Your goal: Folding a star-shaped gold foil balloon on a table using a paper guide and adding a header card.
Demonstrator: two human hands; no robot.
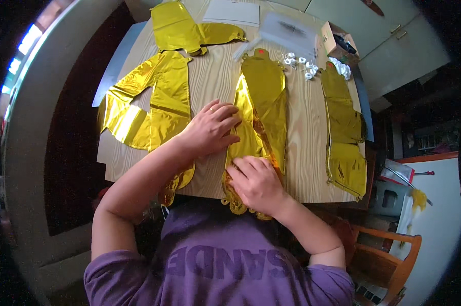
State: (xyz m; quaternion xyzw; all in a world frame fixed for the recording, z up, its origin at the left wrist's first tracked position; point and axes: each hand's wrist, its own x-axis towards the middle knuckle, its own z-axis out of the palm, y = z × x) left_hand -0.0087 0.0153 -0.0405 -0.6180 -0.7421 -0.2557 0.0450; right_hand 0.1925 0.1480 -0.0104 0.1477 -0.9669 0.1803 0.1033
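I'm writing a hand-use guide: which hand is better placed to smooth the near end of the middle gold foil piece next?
Probably the right hand: it lies over the near part of the middle gold foil piece, while the left hand is farther up, at its left edge.

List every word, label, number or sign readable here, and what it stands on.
Purple shirt: large dark lettering, upside down; legible, wording not copied here.
Clear plastic: dark marks, too blurred to read.
Middle gold foil piece: red mark, too small to read.
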